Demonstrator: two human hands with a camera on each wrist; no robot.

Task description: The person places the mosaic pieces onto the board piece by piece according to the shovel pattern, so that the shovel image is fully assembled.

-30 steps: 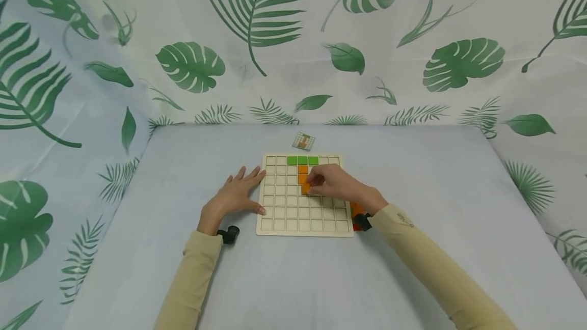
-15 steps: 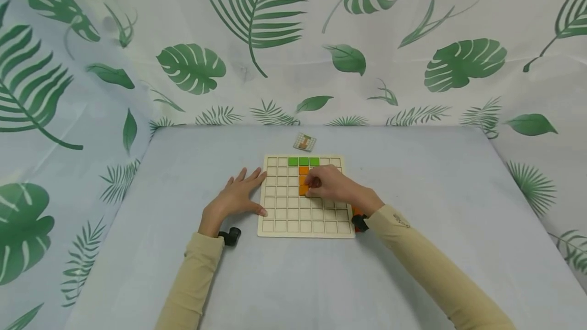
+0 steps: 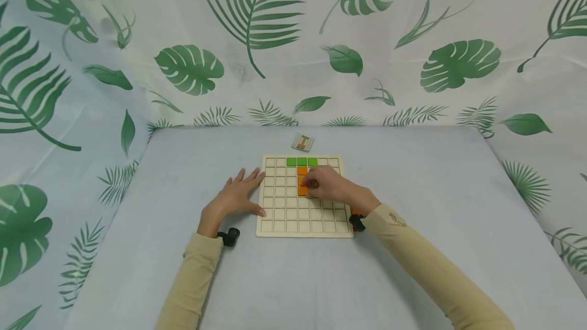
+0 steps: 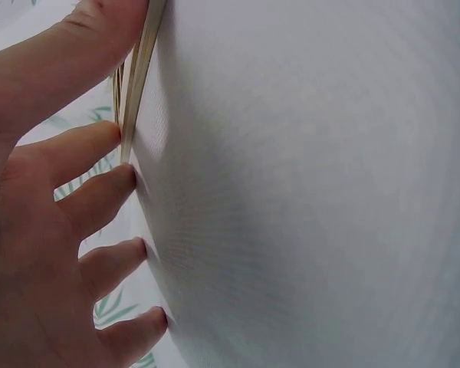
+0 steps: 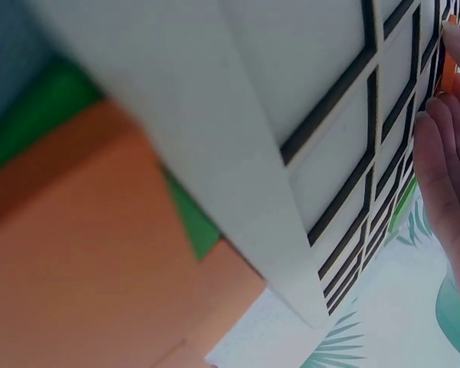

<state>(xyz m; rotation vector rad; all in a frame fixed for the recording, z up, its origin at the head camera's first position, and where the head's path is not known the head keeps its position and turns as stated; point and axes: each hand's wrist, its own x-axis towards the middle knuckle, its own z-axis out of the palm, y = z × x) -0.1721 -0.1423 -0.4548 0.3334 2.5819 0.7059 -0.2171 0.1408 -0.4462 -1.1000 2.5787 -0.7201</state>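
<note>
On the pale gridded board (image 3: 279, 213), three green tiles (image 3: 301, 162) lay in the top row, orange tiles (image 3: 301, 171) in column beneath; the right hand (image 3: 329, 184) pinched the lowest orange tile (image 3: 301, 192); the left hand (image 3: 234, 197), fingers spread, touched the board's left edge

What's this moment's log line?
left hand: touches grid board | right hand: touches nearest orange tile | green tiles: far row
</note>
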